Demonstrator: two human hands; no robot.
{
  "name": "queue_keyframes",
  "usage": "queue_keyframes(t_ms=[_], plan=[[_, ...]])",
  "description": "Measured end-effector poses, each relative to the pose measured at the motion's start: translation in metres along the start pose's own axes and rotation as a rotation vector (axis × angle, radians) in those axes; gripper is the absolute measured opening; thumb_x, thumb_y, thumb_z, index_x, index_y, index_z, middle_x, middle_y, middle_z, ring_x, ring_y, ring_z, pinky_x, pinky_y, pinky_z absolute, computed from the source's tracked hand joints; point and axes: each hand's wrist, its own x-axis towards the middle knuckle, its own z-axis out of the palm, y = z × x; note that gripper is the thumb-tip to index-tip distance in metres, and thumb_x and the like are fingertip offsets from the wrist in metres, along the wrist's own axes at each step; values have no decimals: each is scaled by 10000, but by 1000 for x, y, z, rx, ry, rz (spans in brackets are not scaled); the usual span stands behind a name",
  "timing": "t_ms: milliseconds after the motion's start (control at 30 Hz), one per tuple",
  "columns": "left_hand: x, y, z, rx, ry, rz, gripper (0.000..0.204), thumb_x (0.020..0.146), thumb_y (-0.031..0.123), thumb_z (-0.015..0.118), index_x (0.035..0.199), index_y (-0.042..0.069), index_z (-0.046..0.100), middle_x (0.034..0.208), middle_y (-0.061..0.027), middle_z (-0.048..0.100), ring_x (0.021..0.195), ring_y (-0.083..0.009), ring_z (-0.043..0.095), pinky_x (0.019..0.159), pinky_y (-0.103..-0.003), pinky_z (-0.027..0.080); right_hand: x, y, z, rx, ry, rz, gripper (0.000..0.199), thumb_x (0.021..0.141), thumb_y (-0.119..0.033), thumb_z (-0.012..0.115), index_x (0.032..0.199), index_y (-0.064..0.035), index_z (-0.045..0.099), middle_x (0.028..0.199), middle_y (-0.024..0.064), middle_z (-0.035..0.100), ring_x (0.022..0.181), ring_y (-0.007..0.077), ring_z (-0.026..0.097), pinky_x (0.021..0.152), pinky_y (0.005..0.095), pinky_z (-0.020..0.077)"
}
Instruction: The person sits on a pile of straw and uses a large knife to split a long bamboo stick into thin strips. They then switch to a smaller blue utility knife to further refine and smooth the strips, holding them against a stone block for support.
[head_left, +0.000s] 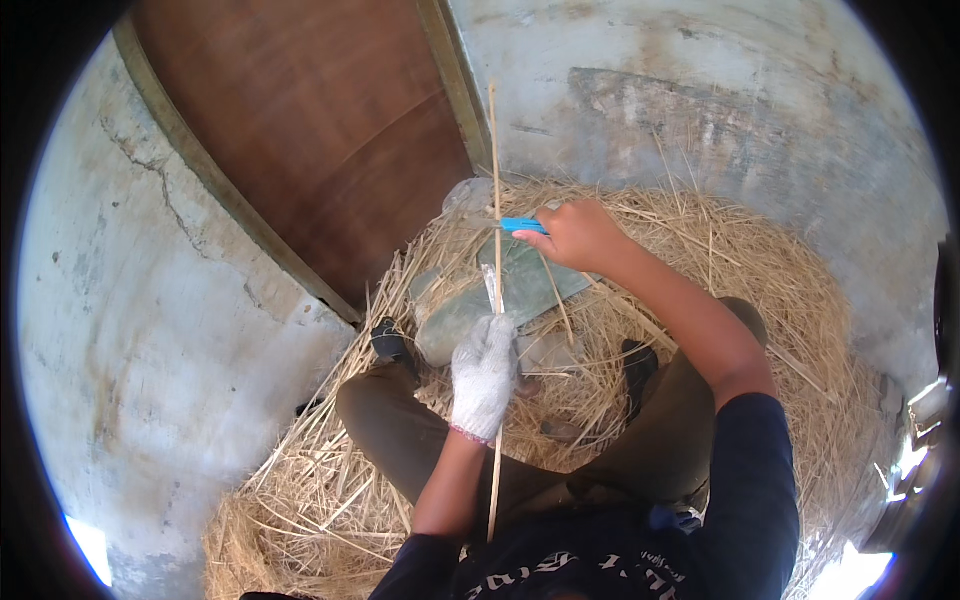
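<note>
A long thin bamboo strip (497,270) stands nearly upright in the picture, running from my lap up past the stones. My left hand (484,375), in a white knitted glove, is closed around its middle. My bare right hand (580,236) grips a knife by its blue handle (522,225). The knife lies crosswise against the strip, above the gloved hand; its blade is small and hard to make out. A short whitish piece (489,284) shows beside the strip just above the glove; I cannot tell whether it is attached.
Pale shavings and straw-like strips (790,300) cover the floor around my crossed legs (390,425). Flat greenish stone slabs (475,320) lie in front of me. A brown door (310,120) and a stained plaster wall (690,110) close off the far side.
</note>
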Motion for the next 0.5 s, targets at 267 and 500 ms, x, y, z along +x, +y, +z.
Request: queue_keyframes(t_ms=[267, 500], plan=[[0, -9, 6, 167, 16, 172, 307, 1075, 316, 548, 970, 36, 617, 653, 15, 468, 584, -74, 419, 527, -286, 381, -4, 13, 30, -42, 94, -28, 611, 1014, -588, 510, 836, -31, 687, 500, 115, 578, 443, 312, 603, 467, 430, 498], [0, -8, 8, 231, 36, 129, 262, 1079, 258, 552, 1009, 17, 627, 832, -3, 535, 772, -99, 471, 696, -292, 427, -4, 22, 36, -117, 95, -59, 607, 1005, -594, 523, 848, -28, 679, 486, 111, 574, 417, 298, 592, 440, 418, 484]])
